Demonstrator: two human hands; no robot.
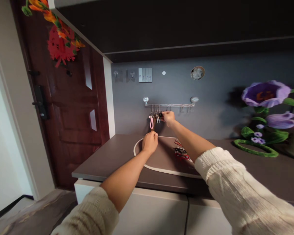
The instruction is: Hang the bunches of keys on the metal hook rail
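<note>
A clear rail [170,105] with hooks is fixed to the grey back wall. From its left part hang several keys [158,119] and a pink wrist strap [151,122]. My right hand [168,118] is at the rail, its fingers pinched at the dark part of the rightmost hanging keys. Lower down, my left hand [150,142] is over the mat, just below the pink strap. Its fingers are curled closed, and whatever they may hold is hidden. On the mat [161,169], a pile of keys [180,151] with red and black parts lies beside my right forearm.
The brown counter [100,160] runs below the wall, with a dark cabinet [161,26] overhead. Purple artificial flowers [266,94] stand at the right. To the left is a dark red door [75,130]. Small hooks [132,74] and grey switches [145,75] sit above the rail.
</note>
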